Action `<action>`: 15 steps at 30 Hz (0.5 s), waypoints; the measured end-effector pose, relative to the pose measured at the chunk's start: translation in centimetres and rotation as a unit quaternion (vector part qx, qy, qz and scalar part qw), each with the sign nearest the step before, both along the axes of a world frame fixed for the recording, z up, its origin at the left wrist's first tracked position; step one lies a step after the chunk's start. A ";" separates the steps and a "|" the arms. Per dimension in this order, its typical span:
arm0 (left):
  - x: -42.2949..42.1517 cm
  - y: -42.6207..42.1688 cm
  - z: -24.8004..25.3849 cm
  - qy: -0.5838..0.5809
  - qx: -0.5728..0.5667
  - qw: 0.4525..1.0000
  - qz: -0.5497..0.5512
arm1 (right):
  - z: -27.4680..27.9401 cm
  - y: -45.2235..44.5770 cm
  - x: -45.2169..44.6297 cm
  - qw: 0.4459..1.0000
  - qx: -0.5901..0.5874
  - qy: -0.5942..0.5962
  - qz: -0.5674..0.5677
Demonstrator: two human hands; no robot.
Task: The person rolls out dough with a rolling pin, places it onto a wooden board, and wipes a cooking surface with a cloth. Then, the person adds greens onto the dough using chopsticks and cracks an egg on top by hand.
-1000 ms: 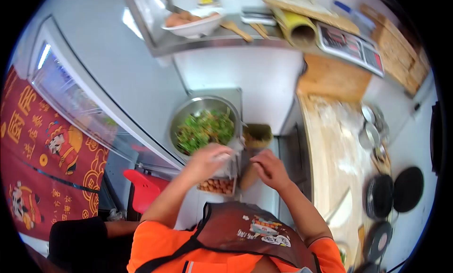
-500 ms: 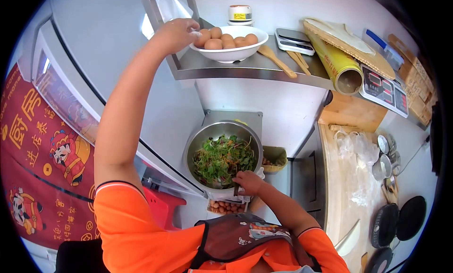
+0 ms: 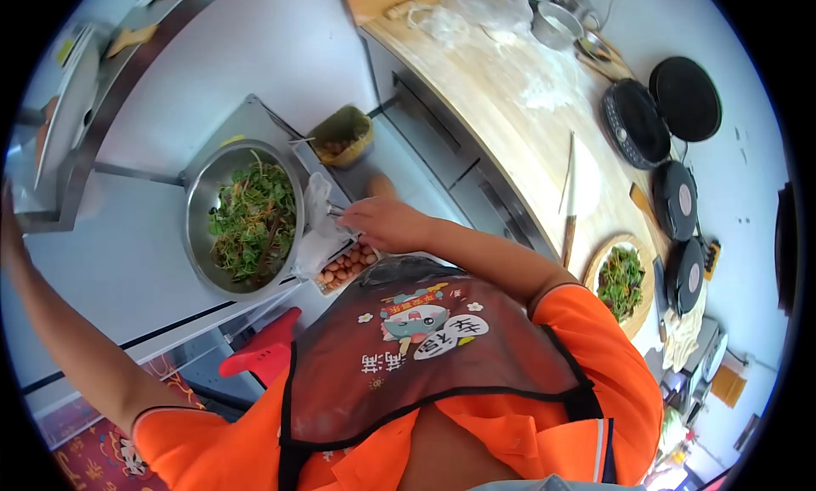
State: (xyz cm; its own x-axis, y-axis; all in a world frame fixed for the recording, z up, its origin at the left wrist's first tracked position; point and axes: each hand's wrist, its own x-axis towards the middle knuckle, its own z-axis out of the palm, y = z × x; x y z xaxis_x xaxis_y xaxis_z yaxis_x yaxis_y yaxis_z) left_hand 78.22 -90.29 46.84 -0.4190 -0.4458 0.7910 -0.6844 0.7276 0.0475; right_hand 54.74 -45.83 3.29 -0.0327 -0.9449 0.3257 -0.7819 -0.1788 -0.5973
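My right hand point(image 3: 387, 222) is curled at the edge of a clear plastic bag point(image 3: 319, 236), its fingers closed on it. The bag hangs beside a large steel bowl point(image 3: 194, 245) of mixed leafy greens point(image 3: 251, 211) with orange shreds. What look like dark chopsticks point(image 3: 272, 234) lean in the greens. Just below the bag sits a box of small brown eggs point(image 3: 344, 268). My left hand point(image 3: 8, 223) is almost cut off at the far left edge, near the metal shelf point(image 3: 106, 109); its fingers are hidden. A white bowl point(image 3: 72, 109) stands on that shelf.
A yellowish bin point(image 3: 344, 138) stands right of the steel bowl. The floury wooden counter point(image 3: 501, 92) holds a knife point(image 3: 569, 211), a plate of greens point(image 3: 620, 279) and round black pans point(image 3: 636, 121). A red stool point(image 3: 263, 347) is at lower left.
The view has turned right and down, bringing the counter into sight. My right hand has moved from the steel bowl's rim to the plastic bag. My left hand has slid to the frame edge.
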 end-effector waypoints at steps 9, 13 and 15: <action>-19.2 29.6 -25.9 0.180 0.570 0.712 -0.368 | 0.8 17.9 -1.8 0.965 0.130 -0.112 -0.200; -32.3 36.9 -41.2 0.078 0.620 0.654 -0.428 | -0.8 22.5 -1.2 0.936 0.175 -0.130 -0.278; -35.8 39.1 -45.1 0.059 0.532 0.722 -0.438 | -1.0 24.1 -0.7 0.915 0.183 -0.153 -0.325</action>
State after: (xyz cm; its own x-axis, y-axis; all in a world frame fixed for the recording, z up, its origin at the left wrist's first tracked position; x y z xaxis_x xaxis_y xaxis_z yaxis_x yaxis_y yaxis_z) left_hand 42.39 -51.23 1.78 -0.8666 -0.4323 0.2492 0.0707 0.3879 0.9190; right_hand 54.07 -21.73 2.28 -0.6636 -0.7373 -0.1264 -0.4382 0.5201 -0.7331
